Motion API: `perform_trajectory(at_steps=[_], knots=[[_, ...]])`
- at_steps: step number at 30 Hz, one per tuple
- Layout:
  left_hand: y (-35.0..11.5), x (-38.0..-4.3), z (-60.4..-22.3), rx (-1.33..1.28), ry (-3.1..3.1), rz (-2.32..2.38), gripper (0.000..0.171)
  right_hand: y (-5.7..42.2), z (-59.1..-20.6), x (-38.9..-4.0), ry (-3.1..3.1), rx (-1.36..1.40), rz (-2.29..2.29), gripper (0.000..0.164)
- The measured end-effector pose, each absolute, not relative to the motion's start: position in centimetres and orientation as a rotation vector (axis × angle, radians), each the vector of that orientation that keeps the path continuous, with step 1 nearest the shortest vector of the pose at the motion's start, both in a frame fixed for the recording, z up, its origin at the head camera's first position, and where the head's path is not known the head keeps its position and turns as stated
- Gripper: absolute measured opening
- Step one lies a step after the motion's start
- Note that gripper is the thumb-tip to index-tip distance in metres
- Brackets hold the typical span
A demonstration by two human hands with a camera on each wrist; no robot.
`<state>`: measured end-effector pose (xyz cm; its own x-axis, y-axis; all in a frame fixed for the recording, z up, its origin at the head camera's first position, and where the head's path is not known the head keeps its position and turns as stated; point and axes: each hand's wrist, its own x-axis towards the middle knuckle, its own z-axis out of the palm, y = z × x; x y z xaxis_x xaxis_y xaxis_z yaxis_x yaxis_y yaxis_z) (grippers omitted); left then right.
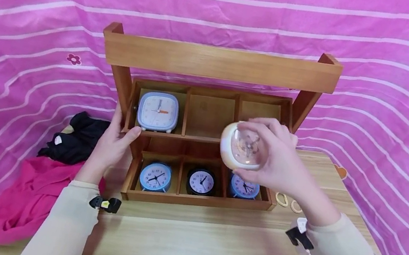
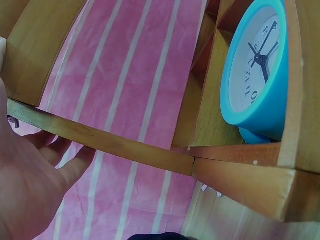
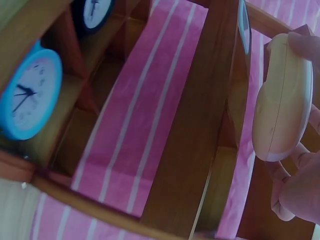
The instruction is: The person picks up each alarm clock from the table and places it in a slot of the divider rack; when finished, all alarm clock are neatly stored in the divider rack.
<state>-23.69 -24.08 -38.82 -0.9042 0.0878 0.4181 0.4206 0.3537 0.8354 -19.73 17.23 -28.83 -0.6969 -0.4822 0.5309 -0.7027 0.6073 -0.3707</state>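
Observation:
My right hand (image 1: 274, 155) holds a rounded cream clock (image 1: 243, 147) with a shiny clear front, fingers at its top and thumb below. It hangs before the right part of a two-tier wooden shelf (image 1: 219, 64); the right wrist view shows its smooth cream casing (image 3: 281, 102) edge-on. My left hand (image 1: 115, 139) grips the shelf's left side, thumb in front and fingers behind. Beside that thumb, a lavender square clock (image 1: 158, 111) stands in the upper left compartment. Below are a blue round clock (image 1: 155, 177), a black one (image 1: 200, 182) and another blue one (image 1: 244, 187), partly covered.
Black cloth (image 1: 78, 138) and pink cloth (image 1: 21, 200) lie left of the shelf. Two small rings, one a gold-coloured ring (image 1: 281, 199), lie on the wooden table (image 1: 200, 248) at the right. Behind hangs a pink striped curtain (image 1: 223, 18).

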Motion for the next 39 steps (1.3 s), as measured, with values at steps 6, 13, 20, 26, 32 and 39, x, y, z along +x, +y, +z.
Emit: perform_trajectory(at_steps=[6, 13, 20, 26, 32, 39], knots=[[-24.1, -23.5, -38.9, -0.45, -2.3, -1.574, 0.09, 14.7, -28.1, -22.0, -2.43, 0.927, 0.726, 0.089], [-24.1, -23.5, -39.3, -0.459, -2.297, -1.594, 0.09, 12.9, -27.9, -24.0, -2.446, 0.903, 0.712, 0.086], [-23.7, -23.6, -39.8, -0.473, -2.291, -1.623, 0.09, 11.7, -28.5, -25.5, -2.528, 0.821, 0.729, 0.087], [-23.7, -23.3, -39.5, -0.46, -2.297, -1.603, 0.09, 10.5, -29.0, -26.3, -2.586, 0.789, 0.734, 0.087], [-23.9, -23.7, -39.2, -0.467, -2.289, -1.592, 0.089, 9.7, -29.3, -27.3, -2.632, 0.803, 0.712, 0.086], [-24.1, -24.0, -39.1, -0.473, -2.267, -1.609, 0.089, 9.6, -29.8, -27.9, -2.696, 0.799, 0.645, 0.083]])
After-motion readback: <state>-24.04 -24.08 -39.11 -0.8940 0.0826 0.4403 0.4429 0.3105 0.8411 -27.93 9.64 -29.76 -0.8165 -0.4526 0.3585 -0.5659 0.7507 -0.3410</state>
